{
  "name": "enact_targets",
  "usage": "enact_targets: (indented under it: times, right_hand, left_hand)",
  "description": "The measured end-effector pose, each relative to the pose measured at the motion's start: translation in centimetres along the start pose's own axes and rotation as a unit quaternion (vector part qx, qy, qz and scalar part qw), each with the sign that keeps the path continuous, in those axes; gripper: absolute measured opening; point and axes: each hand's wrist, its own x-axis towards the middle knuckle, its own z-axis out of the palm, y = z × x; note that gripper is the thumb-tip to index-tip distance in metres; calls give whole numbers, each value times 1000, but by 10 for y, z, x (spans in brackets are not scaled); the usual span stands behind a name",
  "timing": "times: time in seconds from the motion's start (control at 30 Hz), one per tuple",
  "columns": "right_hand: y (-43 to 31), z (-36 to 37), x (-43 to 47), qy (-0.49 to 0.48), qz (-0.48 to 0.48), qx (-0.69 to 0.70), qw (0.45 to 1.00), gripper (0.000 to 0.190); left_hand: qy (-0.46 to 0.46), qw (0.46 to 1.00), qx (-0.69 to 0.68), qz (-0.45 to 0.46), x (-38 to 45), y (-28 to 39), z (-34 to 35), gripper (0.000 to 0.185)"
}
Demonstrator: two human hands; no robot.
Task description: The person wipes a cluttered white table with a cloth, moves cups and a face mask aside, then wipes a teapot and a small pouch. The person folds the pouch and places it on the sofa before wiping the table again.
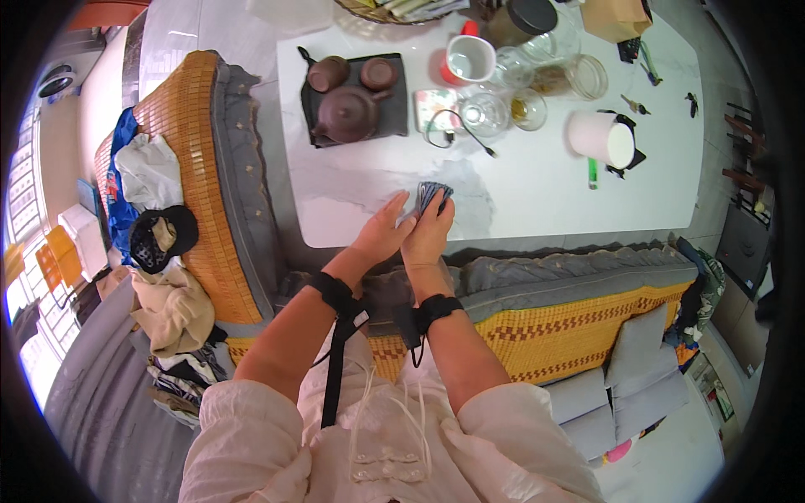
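My right hand (427, 236) grips a small bundle with a blue-and-white patterned edge, perhaps a deck of playing cards (434, 191), over the near edge of a white marble-look table (553, 207). Beside it on the left, my left hand (383, 231) has its fingers extended and touches the right hand near the thumb; it holds nothing that I can see. Farther back, a brown clay teapot (348, 114) and two brown cups (378, 73) stand on a dark tray (393, 119). A black cable (468, 131) lies behind the hands.
A red-and-white mug (470, 60), glass jars (588, 77) and a clear glass (483, 114) stand towards the back. On the right are a white cylindrical container (600, 139), a green lighter (592, 173) and keys (635, 105). Padded benches (578, 314) border the table's near and left sides.
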Motion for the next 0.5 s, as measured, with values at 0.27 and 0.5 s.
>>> enact_targets:
  times: [0.27, 0.5]
  right_hand:
    - [-104, 67, 0, 7, 161, 235, 959, 57]
    - [-155, 98, -1, -85, -3, 54, 995, 50]
  left_hand:
    - [-23, 976, -192, -96, -13, -29, -92, 47]
    - [82, 959, -264, -56, -22, -65, -143, 43]
